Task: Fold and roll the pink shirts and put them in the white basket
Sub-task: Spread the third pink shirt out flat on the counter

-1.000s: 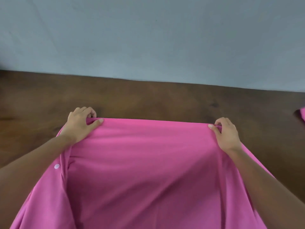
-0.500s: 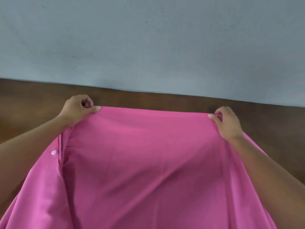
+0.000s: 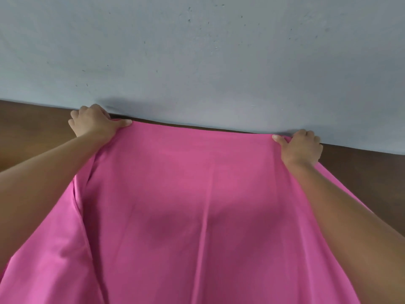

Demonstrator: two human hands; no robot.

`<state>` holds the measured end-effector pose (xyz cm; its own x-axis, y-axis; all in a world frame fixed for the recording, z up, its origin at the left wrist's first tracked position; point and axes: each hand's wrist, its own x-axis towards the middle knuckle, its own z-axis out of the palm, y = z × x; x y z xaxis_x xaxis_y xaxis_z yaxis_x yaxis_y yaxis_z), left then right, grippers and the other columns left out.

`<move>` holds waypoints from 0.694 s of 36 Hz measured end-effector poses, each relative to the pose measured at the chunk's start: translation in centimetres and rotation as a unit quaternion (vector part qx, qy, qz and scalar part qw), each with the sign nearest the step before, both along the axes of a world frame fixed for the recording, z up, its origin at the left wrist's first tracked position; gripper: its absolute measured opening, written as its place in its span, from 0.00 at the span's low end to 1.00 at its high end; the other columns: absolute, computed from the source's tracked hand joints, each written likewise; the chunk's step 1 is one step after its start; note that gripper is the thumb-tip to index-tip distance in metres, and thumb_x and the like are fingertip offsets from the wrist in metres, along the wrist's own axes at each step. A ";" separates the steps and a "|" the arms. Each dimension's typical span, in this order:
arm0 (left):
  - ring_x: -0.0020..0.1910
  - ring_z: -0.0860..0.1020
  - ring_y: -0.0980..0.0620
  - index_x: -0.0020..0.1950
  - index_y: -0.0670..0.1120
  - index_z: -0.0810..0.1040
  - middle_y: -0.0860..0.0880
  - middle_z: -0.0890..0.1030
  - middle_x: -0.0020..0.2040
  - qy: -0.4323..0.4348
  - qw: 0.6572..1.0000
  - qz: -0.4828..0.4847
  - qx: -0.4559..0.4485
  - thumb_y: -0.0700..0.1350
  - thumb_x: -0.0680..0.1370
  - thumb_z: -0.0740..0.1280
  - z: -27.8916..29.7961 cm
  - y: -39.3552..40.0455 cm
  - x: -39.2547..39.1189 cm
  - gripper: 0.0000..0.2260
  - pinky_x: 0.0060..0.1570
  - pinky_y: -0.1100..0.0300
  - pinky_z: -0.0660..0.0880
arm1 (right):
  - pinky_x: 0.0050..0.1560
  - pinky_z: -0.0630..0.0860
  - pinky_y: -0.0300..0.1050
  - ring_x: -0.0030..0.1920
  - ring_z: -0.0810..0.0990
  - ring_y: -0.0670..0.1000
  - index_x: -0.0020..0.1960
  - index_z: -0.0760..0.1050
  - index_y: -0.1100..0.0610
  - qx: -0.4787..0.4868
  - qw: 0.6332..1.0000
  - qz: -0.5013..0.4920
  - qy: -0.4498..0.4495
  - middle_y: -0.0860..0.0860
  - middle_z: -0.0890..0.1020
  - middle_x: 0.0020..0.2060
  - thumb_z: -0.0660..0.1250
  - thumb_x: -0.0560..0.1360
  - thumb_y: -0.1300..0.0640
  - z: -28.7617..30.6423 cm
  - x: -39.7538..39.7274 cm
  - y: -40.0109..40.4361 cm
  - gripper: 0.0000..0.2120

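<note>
Head view, read from left to right, with the pink shirt (image 3: 197, 216) as landmark. At the far left a strip of brown counter (image 3: 32, 128) shows beside the shirt, meeting a pale grey wall (image 3: 197, 51) behind it. The left forearm crosses the shirt's left side, which hangs in a long vertical fold under the arm. The left hand (image 3: 96, 125) grips the shirt's far left corner: the thumb lies flat along the top of the far edge, pointing toward the shirt's centre, and the fingers are curled over the corner, their tips hidden. Between the two hands the far edge runs taut and nearly straight, close to the line where counter and wall meet; from that edge the cloth spreads toward the viewer, with a faint crease down the middle. The right hand (image 3: 301, 148) pinches the far right corner, thumb on top of the edge and fingers curled behind it. Right of the shirt, more counter is visible past the right forearm.
</note>
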<state>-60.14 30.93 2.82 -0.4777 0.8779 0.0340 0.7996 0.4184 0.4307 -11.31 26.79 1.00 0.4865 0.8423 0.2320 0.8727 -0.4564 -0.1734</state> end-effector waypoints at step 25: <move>0.66 0.68 0.38 0.60 0.46 0.77 0.40 0.73 0.64 0.067 0.990 -0.126 0.007 0.64 0.74 0.71 2.9 -10.1 2.8 0.25 0.66 0.43 0.64 | 0.67 0.65 0.59 0.65 0.70 0.65 0.68 0.68 0.67 -0.006 0.997 0.072 0.035 0.65 0.74 0.64 0.63 0.81 0.44 2.0 -3.9 -5.5 0.29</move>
